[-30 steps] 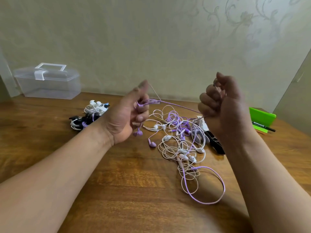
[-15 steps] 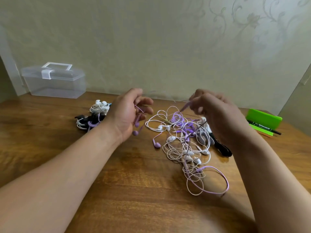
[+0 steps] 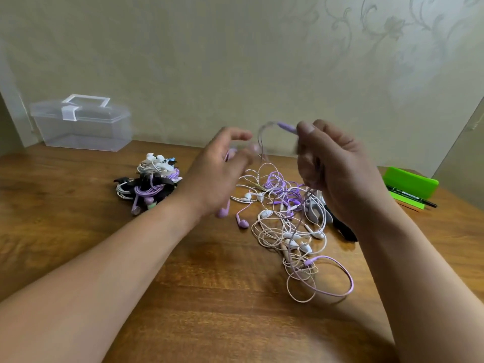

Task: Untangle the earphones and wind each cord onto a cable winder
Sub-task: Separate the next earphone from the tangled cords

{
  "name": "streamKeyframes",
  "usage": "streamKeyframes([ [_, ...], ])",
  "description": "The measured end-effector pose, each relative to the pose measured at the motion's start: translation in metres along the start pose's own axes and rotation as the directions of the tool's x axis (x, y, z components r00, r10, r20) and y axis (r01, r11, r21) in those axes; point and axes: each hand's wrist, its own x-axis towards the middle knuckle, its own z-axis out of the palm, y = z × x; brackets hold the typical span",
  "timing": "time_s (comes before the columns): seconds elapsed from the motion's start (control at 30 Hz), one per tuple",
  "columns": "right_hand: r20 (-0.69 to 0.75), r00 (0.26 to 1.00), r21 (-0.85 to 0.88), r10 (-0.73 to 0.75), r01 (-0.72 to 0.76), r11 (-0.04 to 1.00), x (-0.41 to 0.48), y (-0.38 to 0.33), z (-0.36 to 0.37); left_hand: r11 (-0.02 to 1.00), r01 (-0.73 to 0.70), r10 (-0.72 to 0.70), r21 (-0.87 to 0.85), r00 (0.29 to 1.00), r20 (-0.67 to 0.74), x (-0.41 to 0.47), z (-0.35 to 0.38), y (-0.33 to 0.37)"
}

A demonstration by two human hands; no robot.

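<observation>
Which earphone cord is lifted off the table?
The purple cord pinched in the right hand; the white and pink cords lie tangled on the table.

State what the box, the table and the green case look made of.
Box: clear plastic, see-through walls, glossy. Table: wood or wood veneer, visible grain, satin sheen. Green case: likely smooth plastic, uniform bright colour, rounded edges.

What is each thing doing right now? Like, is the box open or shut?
clear box: lid shut, latch down.
tangled earphones: knotted heap on the table.
wound earphones: bundled in a pile.
purple cord: lifted above the heap.
right hand: pinches the purple cord.
left hand: raised, blurred; grip unclear.
green case: lying flat.
pen: lying beside the green case.
</observation>
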Motion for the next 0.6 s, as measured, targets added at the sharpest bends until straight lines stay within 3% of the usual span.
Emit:
streamKeyframes([
  [0.07,0.027,1.000,-0.030,0.013,-0.012,0.999,0.000,0.001,0.001,0.996,-0.085,0.085,0.001,0.990,0.112,-0.005,0.000,0.008],
  [0.17,0.065,0.998,-0.069,0.019,-0.014,0.998,0.000,0.001,0.001,0.995,-0.095,0.098,-0.025,0.967,0.236,-0.009,0.005,0.011],
  [0.33,-0.010,0.999,-0.102,-0.032,0.031,0.994,0.003,-0.004,-0.009,0.991,-0.102,0.113,-0.083,0.983,0.143,0.003,0.000,-0.002],
  [0.43,-0.070,0.996,0.062,-0.053,0.057,0.996,0.005,-0.015,-0.029,0.977,-0.058,0.081,-0.206,0.991,0.105,0.010,-0.011,-0.005],
  [0.47,-0.017,0.999,0.137,-0.031,0.033,0.990,0.004,-0.018,-0.037,0.973,-0.062,0.086,-0.223,0.991,0.102,0.012,-0.014,-0.006],
  [0.53,0.226,0.974,0.193,0.013,-0.058,0.979,-0.003,-0.021,-0.053,0.956,-0.052,0.090,-0.290,0.989,0.119,0.013,-0.017,-0.006],
  [0.6,0.525,0.845,0.114,0.105,-0.192,0.975,-0.011,-0.019,-0.064,0.914,0.017,0.067,-0.406,0.979,0.191,0.012,-0.017,-0.004],
])
